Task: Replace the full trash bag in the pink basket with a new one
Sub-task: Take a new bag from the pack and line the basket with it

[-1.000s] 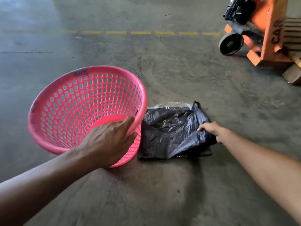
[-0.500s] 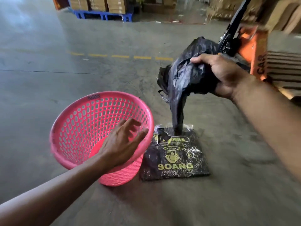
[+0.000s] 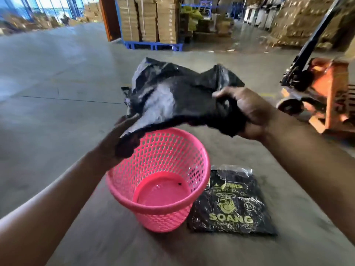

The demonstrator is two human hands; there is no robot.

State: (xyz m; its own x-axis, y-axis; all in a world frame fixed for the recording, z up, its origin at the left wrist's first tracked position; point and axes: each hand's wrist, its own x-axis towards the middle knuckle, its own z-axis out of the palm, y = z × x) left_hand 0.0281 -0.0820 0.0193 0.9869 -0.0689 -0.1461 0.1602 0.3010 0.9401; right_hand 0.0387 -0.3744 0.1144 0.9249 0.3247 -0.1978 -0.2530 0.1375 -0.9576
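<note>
The pink basket [image 3: 159, 181] stands upright on the concrete floor, with nothing in it but a few specks on its bottom. A crumpled black trash bag [image 3: 176, 96] hangs in the air above its far rim. My right hand [image 3: 247, 114] grips the bag's right end. My left hand [image 3: 119, 143] holds its lower left edge, and the bag hides most of the fingers. A flat pack of black bags [image 3: 230, 204] with gold "SOANG" print lies on the floor just right of the basket.
An orange pallet jack [image 3: 322, 89] stands at the right, close behind my right hand. Stacked cardboard boxes on a blue pallet [image 3: 151, 45] fill the back, with more stacks at the far right. Open concrete floor stretches to the left.
My left hand left the basket's rim and took the bag's lower edge. The bag came free of the pack and now hangs over the basket, which stands upright. The view tilted up.
</note>
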